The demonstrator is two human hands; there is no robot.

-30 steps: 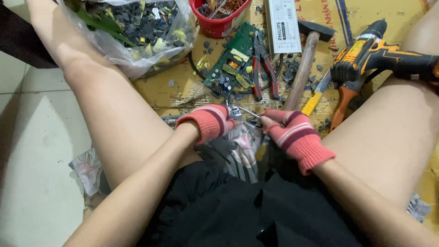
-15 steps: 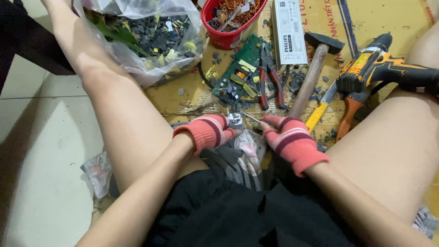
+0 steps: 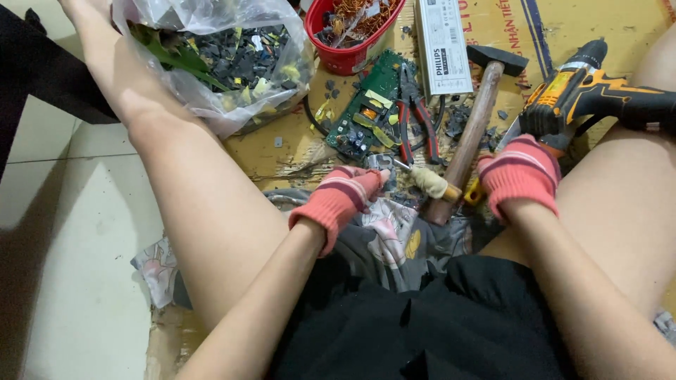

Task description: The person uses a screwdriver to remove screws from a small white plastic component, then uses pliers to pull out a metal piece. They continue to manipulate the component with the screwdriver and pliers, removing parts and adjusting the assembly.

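Near the scene's middle, the left hand (image 3: pixel 343 198) pinches a small metal part (image 3: pixel 379 162); right of it, the right hand (image 3: pixel 519 174) curls closed beside the hammer (image 3: pixel 470 137), its grasp unclear.

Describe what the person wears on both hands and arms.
Both the left hand and the right hand wear knitted work gloves, coral red, with paler pink and dark stripes across the back and a ribbed cuff at the wrist. Above the cuffs both forearms are bare: no sleeves, watch or bands show.
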